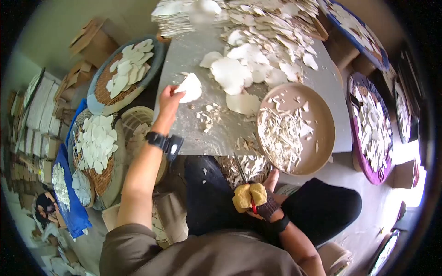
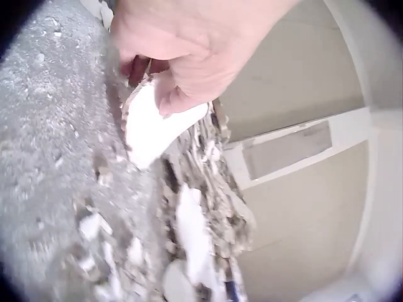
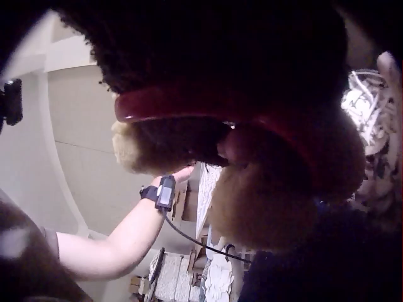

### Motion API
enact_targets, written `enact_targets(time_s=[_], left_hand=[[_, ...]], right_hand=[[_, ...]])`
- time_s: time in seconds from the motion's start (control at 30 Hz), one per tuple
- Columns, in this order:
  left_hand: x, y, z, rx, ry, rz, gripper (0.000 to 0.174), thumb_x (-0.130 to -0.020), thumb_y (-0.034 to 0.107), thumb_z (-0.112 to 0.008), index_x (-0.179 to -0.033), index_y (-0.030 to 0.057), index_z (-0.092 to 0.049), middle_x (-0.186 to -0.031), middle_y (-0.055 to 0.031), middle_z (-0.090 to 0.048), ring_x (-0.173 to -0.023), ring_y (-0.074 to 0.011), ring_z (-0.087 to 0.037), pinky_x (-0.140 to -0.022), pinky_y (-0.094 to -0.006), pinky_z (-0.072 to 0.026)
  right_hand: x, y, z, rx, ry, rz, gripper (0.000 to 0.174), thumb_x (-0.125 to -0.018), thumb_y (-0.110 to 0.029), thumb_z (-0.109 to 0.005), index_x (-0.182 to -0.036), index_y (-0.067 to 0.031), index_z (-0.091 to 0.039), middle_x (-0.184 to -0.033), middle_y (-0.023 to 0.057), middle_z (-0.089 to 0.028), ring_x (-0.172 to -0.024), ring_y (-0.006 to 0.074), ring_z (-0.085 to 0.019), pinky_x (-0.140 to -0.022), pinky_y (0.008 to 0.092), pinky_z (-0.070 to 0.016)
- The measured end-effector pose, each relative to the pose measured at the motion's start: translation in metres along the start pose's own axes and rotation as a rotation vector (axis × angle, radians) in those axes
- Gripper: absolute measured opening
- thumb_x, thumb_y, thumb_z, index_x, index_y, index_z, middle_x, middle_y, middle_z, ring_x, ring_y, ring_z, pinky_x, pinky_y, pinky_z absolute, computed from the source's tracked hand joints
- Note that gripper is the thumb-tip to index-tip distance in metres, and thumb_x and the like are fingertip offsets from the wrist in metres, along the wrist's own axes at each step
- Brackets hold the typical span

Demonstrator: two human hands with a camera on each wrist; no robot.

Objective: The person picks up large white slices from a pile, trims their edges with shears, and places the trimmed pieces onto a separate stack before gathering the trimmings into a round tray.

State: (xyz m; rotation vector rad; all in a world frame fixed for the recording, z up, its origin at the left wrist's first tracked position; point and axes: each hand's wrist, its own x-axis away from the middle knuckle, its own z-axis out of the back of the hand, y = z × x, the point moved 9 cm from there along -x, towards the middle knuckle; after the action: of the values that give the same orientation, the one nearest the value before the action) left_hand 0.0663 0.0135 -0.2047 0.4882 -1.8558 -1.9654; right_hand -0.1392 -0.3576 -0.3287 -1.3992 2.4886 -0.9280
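Over the left part of the grey table, my left hand (image 1: 169,102) pinches a thin white flat piece (image 1: 190,88) between thumb and fingers. In the left wrist view the same white piece (image 2: 150,126) shows a rough brownish edge under the thumb. My right hand (image 1: 267,207), in a dark knit glove, grips scissors (image 1: 253,204) low above my lap. Yellow padding (image 1: 243,198) wraps their red handles, and the blades point toward the table. Seen from the right wrist, the red handle (image 3: 170,107) curves around the gloved fingers, mostly in shadow.
A round tan tray (image 1: 322,147) of white trimmings sits at the table's (image 1: 184,55) near right. Large flat pieces (image 1: 232,76) and tall stacks (image 1: 271,18) cover its far side. Filled baskets (image 1: 103,108) flank it. More trimmings (image 1: 230,170) lie below the near edge.
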Motion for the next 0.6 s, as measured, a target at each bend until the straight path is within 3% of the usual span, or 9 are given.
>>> enact_targets(time_s=[0.07, 0.13, 0.17, 0.3, 0.43, 0.5, 0.6], left_hand=[[0.055, 0.030, -0.037, 0.344, -0.186, 0.141, 0.031, -0.079, 0.001, -0.059, -0.109, -0.0016, -0.051, -0.103, -0.0130, -0.060, -0.094, -0.0202, -0.060, -0.079, -0.0306, -0.0501], [0.101, 0.037, -0.061, 0.485, -0.312, 0.235, 0.035, -0.081, 0.001, -0.058, -0.114, -0.0011, -0.049, -0.109, -0.0131, -0.058, -0.099, -0.0218, -0.059, -0.085, -0.0331, -0.0503], [0.119, 0.030, -0.065, 0.513, -0.288, 0.274, 0.035, -0.081, 0.002, -0.059, -0.114, -0.0009, -0.049, -0.110, -0.0129, -0.058, -0.100, -0.0221, -0.059, -0.086, -0.0334, -0.0501], [0.180, 0.001, -0.094, 0.599, -0.246, 0.397, 0.035, -0.082, 0.004, -0.059, -0.115, 0.0001, -0.048, -0.111, -0.0126, -0.058, -0.102, -0.0223, -0.058, -0.088, -0.0349, -0.0493], [0.215, -0.008, -0.116, 0.584, -0.280, 0.455, 0.035, -0.081, 0.002, -0.060, -0.114, 0.0008, -0.048, -0.111, -0.0124, -0.058, -0.101, -0.0211, -0.059, -0.089, -0.0359, -0.0487], [0.226, -0.004, -0.119, 0.561, -0.268, 0.484, 0.037, -0.080, 0.001, -0.061, -0.114, 0.0012, -0.047, -0.110, -0.0121, -0.058, -0.099, -0.0210, -0.059, -0.089, -0.0359, -0.0487], [0.227, -0.010, -0.115, 0.506, -0.300, 0.466, 0.039, -0.080, 0.001, -0.062, -0.116, 0.0012, -0.047, -0.111, -0.0118, -0.057, -0.099, -0.0208, -0.059, -0.088, -0.0357, -0.0488]], right_hand=[[-0.011, 0.004, -0.004, -0.176, -0.089, 0.061, 0.045, -0.096, -0.036, -0.039, -0.112, 0.0038, -0.050, -0.104, 0.0166, -0.059, -0.094, 0.0253, -0.060, -0.085, 0.0347, -0.0487], [-0.021, -0.007, -0.023, -0.395, -0.197, 0.147, 0.045, -0.096, -0.035, -0.040, -0.113, 0.0053, -0.049, -0.105, 0.0179, -0.059, -0.095, 0.0267, -0.060, -0.085, 0.0357, -0.0489], [-0.027, -0.020, -0.038, -0.525, -0.270, 0.190, 0.045, -0.095, -0.034, -0.041, -0.114, 0.0065, -0.048, -0.106, 0.0189, -0.058, -0.096, 0.0278, -0.059, -0.085, 0.0367, -0.0490], [-0.020, -0.066, -0.074, -0.632, -0.118, 0.160, 0.042, -0.095, -0.029, -0.043, -0.115, 0.0078, -0.048, -0.113, 0.0195, -0.056, -0.101, 0.0276, -0.058, -0.087, 0.0393, -0.0486], [-0.020, -0.077, -0.070, -0.656, -0.112, 0.301, 0.036, -0.097, -0.021, -0.039, -0.121, 0.0055, -0.045, -0.122, 0.0193, -0.051, -0.112, 0.0265, -0.053, -0.098, 0.0376, -0.0419], [-0.021, -0.063, -0.055, -0.639, 0.002, 0.218, 0.038, -0.097, -0.023, -0.037, -0.123, 0.0051, -0.042, -0.123, 0.0200, -0.050, -0.114, 0.0271, -0.051, -0.100, 0.0369, -0.0404], [-0.021, -0.061, -0.054, -0.686, -0.021, 0.221, 0.043, -0.097, -0.027, -0.036, -0.126, 0.0043, -0.040, -0.124, 0.0203, -0.049, -0.116, 0.0281, -0.049, -0.101, 0.0367, -0.0393]])
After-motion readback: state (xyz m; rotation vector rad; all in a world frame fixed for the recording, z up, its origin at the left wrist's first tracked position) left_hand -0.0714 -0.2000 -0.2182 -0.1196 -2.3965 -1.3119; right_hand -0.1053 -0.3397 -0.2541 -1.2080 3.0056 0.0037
